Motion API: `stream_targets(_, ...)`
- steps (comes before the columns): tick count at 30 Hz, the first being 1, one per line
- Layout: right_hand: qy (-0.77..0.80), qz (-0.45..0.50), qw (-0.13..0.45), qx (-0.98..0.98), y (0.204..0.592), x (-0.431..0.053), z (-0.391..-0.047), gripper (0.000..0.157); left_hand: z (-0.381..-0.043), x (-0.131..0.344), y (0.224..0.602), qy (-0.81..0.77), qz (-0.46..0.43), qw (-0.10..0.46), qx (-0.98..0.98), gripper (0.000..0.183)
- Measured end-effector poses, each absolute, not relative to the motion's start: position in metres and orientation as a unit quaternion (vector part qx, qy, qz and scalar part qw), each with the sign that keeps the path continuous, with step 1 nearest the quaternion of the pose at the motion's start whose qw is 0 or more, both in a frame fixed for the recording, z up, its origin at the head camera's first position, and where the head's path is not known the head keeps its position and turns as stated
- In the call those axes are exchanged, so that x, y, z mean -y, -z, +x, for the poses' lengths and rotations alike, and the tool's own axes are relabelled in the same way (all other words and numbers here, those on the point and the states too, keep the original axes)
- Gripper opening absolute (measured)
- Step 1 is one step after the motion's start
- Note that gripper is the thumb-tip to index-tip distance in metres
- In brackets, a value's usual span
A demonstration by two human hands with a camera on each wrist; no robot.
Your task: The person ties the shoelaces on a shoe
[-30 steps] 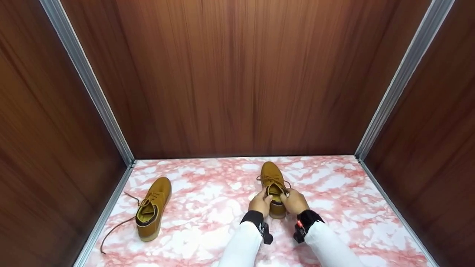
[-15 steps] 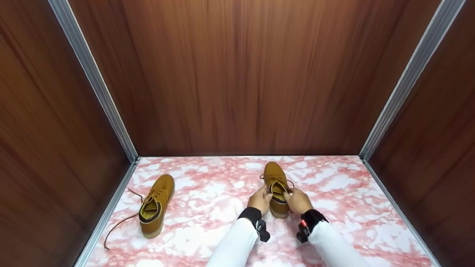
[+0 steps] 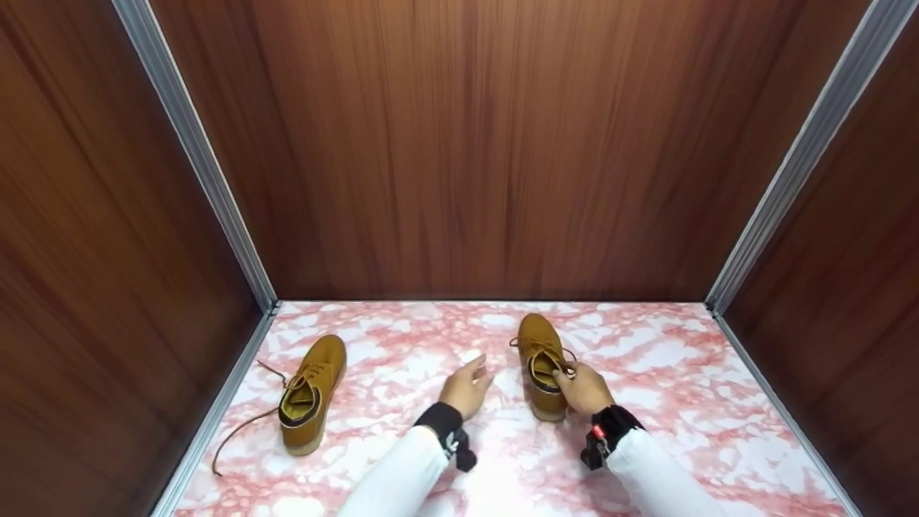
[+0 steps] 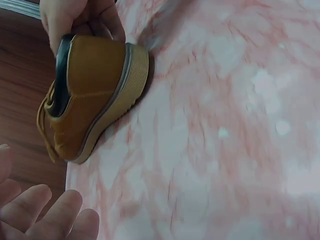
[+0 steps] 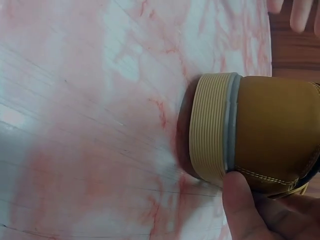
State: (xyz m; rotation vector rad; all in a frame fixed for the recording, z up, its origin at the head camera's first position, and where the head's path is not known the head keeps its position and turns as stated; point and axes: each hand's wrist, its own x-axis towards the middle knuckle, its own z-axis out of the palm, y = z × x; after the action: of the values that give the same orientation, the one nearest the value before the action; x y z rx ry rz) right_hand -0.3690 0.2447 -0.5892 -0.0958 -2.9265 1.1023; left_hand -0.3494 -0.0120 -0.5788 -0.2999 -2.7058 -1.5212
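Note:
A tan lace-up shoe stands upright on the floor surface right of the middle, its toe facing the back wall and its lace lying across the front. My right hand grips the right side of its collar, thumb at the opening. In the right wrist view, a fingertip sits by the heel. My left hand is off to the shoe's left, apart from it, with loosely bent fingers holding nothing. The left wrist view shows these fingers below the shoe's side.
A matching tan shoe stands at the left, toe toward the back. Its loose lace trails toward the left edge. Dark wood-grain panels, including the back wall, enclose the pink-and-white marbled surface on three sides.
My left hand has let go of the right-hand shoe and moved left, away from it. My right hand stays on the collar. The whole view has shifted slightly.

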Motion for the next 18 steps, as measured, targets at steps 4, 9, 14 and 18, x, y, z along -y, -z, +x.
stream_targets(4, -0.365, -0.029, -0.012, 0.930, 0.586, -0.245, -0.367, 0.055, -0.346, 0.037, 0.577, 0.487, -0.101, 0.022, 0.867, 0.050)
stream_targets(9, -0.375, -0.024, -0.027, 0.926, 0.582, -0.246, -0.365, 0.057, -0.340, 0.069, 0.570, 0.492, -0.099, 0.014, 0.865, 0.053)
stream_targets(14, -0.374, -0.022, -0.033, 0.926, 0.581, -0.248, -0.364, 0.059, -0.335, 0.105, 0.561, 0.488, -0.089, 0.013, 0.868, 0.055)
stream_targets(18, -0.373, -0.024, -0.035, 0.927, 0.579, -0.249, -0.362, 0.059, -0.334, 0.134, 0.556, 0.480, -0.073, 0.027, 0.874, 0.056)
